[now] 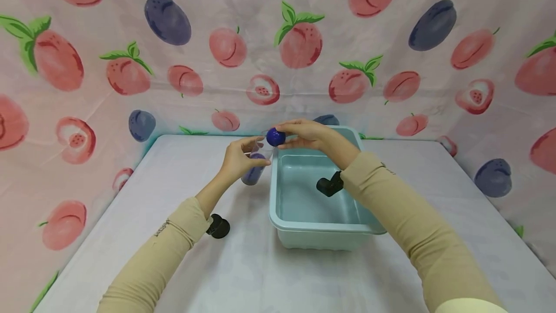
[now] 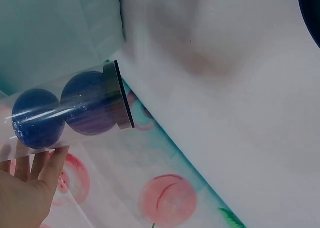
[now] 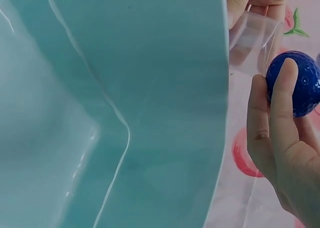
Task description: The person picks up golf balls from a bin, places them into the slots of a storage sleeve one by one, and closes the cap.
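My left hand (image 1: 238, 158) grips a clear plastic tube (image 2: 50, 103) just left of the pale teal bin, thumb and fingers around its upper part. Inside the tube two blue balls (image 2: 90, 103) lie one after the other, and a dark cap (image 2: 119, 96) closes its lower end. With fingertips and thumb my right hand (image 1: 306, 134) pinches a glossy, dimpled blue golf ball (image 3: 295, 83) right at the tube's open upper end. In the right wrist view the clear mouth (image 3: 255, 43) is beside that ball.
The pale teal bin (image 1: 321, 227) stands on the white-covered table (image 1: 243, 274), under my right forearm. A black piece (image 1: 330, 185) shows by the right cuff, over the bin. Another black round piece (image 1: 220, 227) shows beside the left cuff. A fruit-printed cloth (image 1: 260, 37) hangs behind.
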Tool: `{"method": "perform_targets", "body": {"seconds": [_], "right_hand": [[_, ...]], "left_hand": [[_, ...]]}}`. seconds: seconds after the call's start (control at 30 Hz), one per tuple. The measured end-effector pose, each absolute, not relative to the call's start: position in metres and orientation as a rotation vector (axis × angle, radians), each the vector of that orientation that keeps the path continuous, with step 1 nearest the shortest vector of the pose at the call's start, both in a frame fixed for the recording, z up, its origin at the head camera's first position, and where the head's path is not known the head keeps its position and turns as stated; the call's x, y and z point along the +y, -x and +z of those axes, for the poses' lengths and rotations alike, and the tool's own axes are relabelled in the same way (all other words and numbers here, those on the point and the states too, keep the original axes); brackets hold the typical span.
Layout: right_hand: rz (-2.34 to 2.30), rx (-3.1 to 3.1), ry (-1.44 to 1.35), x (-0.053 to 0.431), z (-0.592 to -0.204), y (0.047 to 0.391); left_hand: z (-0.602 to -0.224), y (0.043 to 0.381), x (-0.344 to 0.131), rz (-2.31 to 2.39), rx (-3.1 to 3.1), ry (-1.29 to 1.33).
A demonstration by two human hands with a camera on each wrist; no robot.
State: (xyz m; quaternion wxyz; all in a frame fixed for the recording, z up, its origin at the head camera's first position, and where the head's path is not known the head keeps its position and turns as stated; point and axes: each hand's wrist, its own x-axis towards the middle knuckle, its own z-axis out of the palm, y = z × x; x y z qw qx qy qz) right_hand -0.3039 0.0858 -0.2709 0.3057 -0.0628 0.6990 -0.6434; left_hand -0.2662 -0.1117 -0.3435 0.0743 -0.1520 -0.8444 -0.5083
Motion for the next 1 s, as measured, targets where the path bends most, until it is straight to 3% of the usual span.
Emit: {"method": "perform_targets", "body": {"seconds": [1.0], "right_hand": [[-1.749,1.946,0.105,0.072,-0.26,0.285]], "left_hand": [[-0.344,0.264,-0.117,-1.542,-2.608,0.346]]}}
